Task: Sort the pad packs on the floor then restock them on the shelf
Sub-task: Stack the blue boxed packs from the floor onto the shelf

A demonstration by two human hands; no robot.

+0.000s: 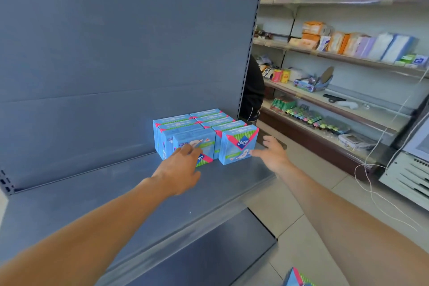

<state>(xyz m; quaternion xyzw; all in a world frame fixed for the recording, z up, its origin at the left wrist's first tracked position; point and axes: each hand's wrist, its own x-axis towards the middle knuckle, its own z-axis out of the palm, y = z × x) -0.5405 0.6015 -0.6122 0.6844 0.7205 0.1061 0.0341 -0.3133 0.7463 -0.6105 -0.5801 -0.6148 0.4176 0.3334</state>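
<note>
Several blue pad packs (204, 123) stand in two rows at the right end of the grey metal shelf (97, 195). My left hand (180, 169) rests on the front pack of the left row (197, 144), which is upside down, fingers over its face. The front pack of the right row (238, 144) stands upright with its logo facing me. My right hand (272, 153) is open, its fingertips touching that pack's right side. Another blue pack (296, 277) shows at the bottom edge, on the floor.
The shelf's blue-grey back panel (116, 42) rises behind the packs. A lower shelf (209, 258) juts out below. To the right, across a tiled aisle (290, 204), stand wall shelves (336, 58) full of goods. White cords (371, 169) hang by a white appliance (408, 169).
</note>
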